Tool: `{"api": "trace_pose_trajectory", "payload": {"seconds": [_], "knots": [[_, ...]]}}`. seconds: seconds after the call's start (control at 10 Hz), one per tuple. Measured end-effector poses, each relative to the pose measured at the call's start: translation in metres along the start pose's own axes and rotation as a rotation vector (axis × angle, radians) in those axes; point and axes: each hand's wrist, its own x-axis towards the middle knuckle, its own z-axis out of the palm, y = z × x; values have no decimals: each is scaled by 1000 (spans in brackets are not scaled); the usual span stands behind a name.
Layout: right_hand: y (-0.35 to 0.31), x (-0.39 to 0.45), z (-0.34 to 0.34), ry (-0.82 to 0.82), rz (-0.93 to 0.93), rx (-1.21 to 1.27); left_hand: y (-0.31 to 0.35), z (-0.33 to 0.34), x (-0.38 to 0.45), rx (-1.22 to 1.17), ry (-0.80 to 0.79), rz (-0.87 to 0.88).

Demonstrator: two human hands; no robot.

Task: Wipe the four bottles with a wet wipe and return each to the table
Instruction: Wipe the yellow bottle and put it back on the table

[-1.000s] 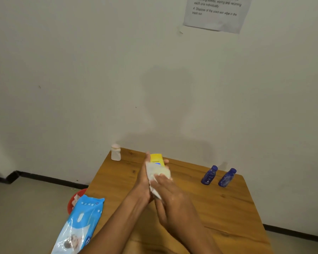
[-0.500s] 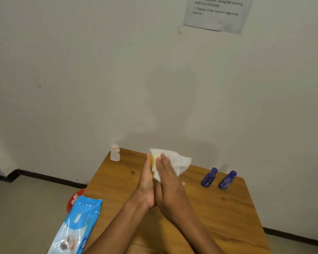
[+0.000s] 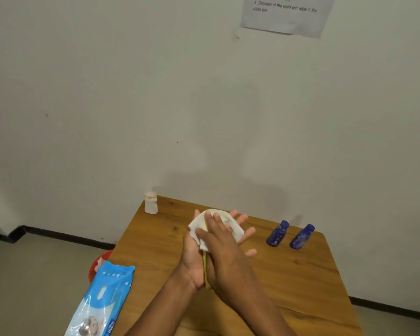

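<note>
A yellow bottle (image 3: 205,270) lies flat between my two palms above the wooden table (image 3: 301,287); only a thin yellow edge shows. My left hand (image 3: 192,260) is underneath, its straight fingers spread out past the bottle to the right. My right hand (image 3: 226,255) lies on top with flat fingers, pressing a white wet wipe (image 3: 237,231) over the bottle's upper end. A small white bottle (image 3: 151,202) stands at the table's far left corner. Two blue bottles (image 3: 277,234) (image 3: 302,236) stand side by side at the far right.
A blue wet-wipe pack (image 3: 102,299) lies at the table's near left edge. A red bin (image 3: 98,263) with used wipes sits on the floor beside it. The table stands against a white wall bearing a printed sheet (image 3: 286,15).
My right hand slid the wipe up and over the bottle's top, then back down. The bottle has gone from upright in my left hand to lying flat between both palms.
</note>
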Motion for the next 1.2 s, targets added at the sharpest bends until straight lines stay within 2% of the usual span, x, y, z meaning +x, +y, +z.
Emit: {"api": "trace_pose_trajectory", "payload": {"seconds": [0.1, 0.2, 0.3, 0.4, 0.5, 0.6, 0.7, 0.8, 0.9, 1.0, 1.1, 1.2], "knots": [[-13, -16, -5, 76, -257, 26, 20, -12, 8, -91, 138, 24], [-13, -30, -18, -192, -311, 114, 32, -19, 5, -42, 116, 92], [-13, -4, -46, -44, -231, 100, 23, -15, -1, -118, 76, 14], [-13, 20, -44, 102, -221, 48, 5, -11, -8, -22, 82, -38], [-8, 8, -3, 24, -110, 18, 7, -14, -5, 0, 97, -44], [-3, -29, 36, -83, -121, -7, 16, -28, -6, 23, 187, -41], [7, -44, 55, -49, -201, 65, 19, -42, -13, 1, 267, 13], [18, -37, 19, 131, -155, 50, 21, -43, -19, 22, 303, 53], [10, -11, -35, 249, -107, 214, 16, -37, -22, 57, 316, 30], [4, 26, -49, 303, -64, 169, 7, -29, -22, 114, 295, -10], [-10, 40, -27, 132, -78, 20, 10, -20, -22, 135, 306, -13], [-27, 15, 1, -92, 2, -26, 19, -25, -20, 63, 319, 21]]}}
